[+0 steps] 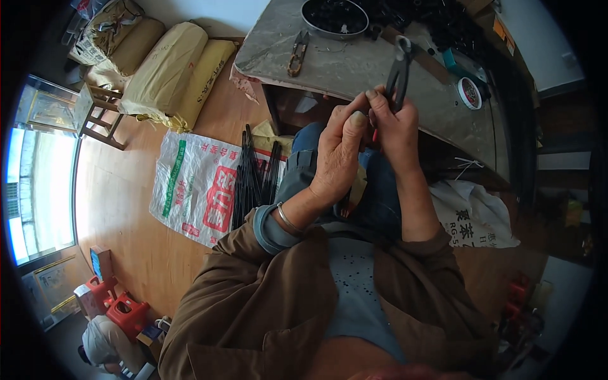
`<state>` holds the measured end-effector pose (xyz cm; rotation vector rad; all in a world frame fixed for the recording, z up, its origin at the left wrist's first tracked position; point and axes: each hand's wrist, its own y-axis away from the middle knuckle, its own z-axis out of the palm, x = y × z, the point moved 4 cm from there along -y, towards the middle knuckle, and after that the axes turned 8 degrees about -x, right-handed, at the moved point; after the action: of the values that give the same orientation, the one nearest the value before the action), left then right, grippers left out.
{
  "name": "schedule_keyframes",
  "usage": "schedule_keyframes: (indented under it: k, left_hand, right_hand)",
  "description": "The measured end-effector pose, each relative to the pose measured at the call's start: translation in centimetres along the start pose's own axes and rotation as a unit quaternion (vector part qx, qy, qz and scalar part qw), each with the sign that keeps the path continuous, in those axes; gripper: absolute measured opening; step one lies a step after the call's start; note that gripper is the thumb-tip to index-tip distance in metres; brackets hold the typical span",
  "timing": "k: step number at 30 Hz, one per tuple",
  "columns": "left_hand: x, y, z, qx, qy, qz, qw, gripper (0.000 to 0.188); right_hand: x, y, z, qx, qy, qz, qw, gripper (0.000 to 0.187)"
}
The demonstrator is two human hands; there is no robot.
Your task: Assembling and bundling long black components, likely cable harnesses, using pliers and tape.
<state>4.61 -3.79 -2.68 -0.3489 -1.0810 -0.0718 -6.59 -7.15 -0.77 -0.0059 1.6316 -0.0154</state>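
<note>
View from the wearer's head, looking down over their brown jacket [278, 297] and blue-grey shirt front with dark specks to two bare hands held close together at the near edge of a grey counter. The right hand [399, 130] has its grip closed around a pair of dark pliers [401, 60], which stand up out of the fist with their metal head pointing away from the wearer, above the counter [361, 68]. The left hand [340, 142], with a silver bangle [287, 218] at its wrist, is just beside it, fingers curled and thumb raised; its fingertips meet the right thumb. Whether the left grip is clamped on anything cannot be told, as the fingers hide what is between them.

On the counter lie orange-handled snips [296, 56], a round metal pan [365, 24] with black pieces in it, and, to the right, a teal box [465, 66] near a white round tub [469, 93] of small coloured bits. A dark heap [437, 22] fills the far right.

On the wooden floor, left of the wearer's knees, black rods [249, 183] lie on a white woven sack [190, 187]. Beyond are a wooden stool [98, 111] and bulky yellowish bundles [166, 73]. At lower left, another person [107, 345] is near red plastic stools [126, 313].
</note>
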Motion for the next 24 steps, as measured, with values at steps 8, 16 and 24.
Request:
schedule_keyframes:
  k: [8, 16, 24]
  left_hand:
    - [0.4, 0.2, -2.2, 0.011, 0.063, -0.03, 0.997, 0.047]
    - [0.1, 0.3, -3.3, 0.023, 0.039, -0.061, 0.997, 0.058]
    - [0.2, 0.5, -3.1, 0.015, 0.039, -0.05, 0.998, 0.054]
  right_hand:
    - [-0.8, -0.5, 1.4, -0.04, 0.109, -0.062, 0.991, 0.022]
    - [-0.9, 1.7, 2.9, -0.157, -0.038, 0.049, 0.986, 0.02]
    - [-0.9, 1.8, 3.2, -0.134, -0.012, 0.027, 0.991, 0.028]
